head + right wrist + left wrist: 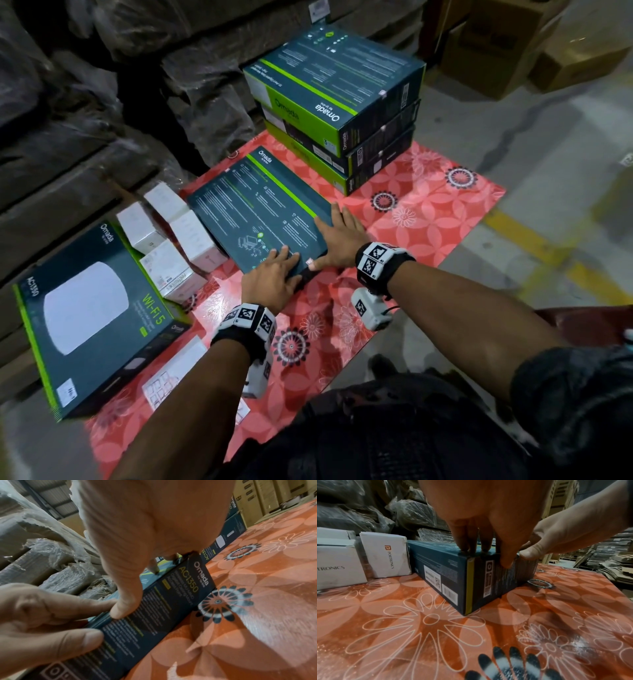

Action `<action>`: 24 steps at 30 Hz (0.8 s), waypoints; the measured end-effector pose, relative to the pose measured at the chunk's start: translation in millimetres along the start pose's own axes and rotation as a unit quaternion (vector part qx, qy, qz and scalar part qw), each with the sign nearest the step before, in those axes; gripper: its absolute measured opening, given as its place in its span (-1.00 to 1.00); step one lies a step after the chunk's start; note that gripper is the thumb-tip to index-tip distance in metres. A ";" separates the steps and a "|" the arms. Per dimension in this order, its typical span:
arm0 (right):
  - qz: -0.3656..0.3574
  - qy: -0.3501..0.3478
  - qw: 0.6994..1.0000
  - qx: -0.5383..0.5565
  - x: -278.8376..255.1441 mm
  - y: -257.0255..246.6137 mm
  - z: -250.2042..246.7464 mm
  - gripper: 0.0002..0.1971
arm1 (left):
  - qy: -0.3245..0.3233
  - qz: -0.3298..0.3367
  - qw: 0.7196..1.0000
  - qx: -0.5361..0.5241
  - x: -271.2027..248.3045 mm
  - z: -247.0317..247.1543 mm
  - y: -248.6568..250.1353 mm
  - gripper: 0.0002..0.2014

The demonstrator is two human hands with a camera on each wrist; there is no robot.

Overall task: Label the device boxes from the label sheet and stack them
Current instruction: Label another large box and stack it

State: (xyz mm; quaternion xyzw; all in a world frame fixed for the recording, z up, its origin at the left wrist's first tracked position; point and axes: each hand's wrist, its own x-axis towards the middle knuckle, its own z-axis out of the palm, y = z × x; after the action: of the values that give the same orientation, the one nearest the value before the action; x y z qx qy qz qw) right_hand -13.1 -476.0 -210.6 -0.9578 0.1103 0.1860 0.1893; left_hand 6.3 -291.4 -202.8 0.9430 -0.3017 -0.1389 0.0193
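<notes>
A dark teal Omada device box (253, 209) (436, 568) (171, 608) lies flat on the red floral mat (428, 212). My left hand (274, 274) (488, 520) rests on its near corner, fingers straight on top and thumb down the side face. My right hand (339, 236) (145, 520) lies flat along the box's right edge. Its thumb presses a small white label (310, 263) at the near corner. A stack of three Omada boxes (337, 99) stands behind. The label sheet (161, 387) lies near my left forearm.
Another Omada box (92, 318) sits at the left, face up. Several small white boxes (168, 240) (385, 555) crowd the flat box's left side. Plastic-wrapped bundles (102, 102) line the back left. Cardboard cartons (496, 51) stand at the far right on the concrete floor.
</notes>
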 end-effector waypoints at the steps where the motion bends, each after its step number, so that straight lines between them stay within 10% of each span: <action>1: 0.001 0.002 1.000 -0.002 0.5 0.2 0.8 0.19 | -0.001 0.000 1.000 0.001 0.3 0.4 -0.8 -0.49; 24: -0.007 0.023 0.999 -0.025 -3.5 1.5 6.4 0.20 | 0.006 -0.003 0.999 -0.050 0.7 -0.5 -9.3 -0.50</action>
State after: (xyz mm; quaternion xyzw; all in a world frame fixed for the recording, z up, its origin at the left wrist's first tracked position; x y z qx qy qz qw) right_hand -18.7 -474.3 -215.1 -0.9669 0.1037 0.1651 0.1644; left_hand 12.2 -284.2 -203.7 0.9425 -0.2916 -0.1485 0.0681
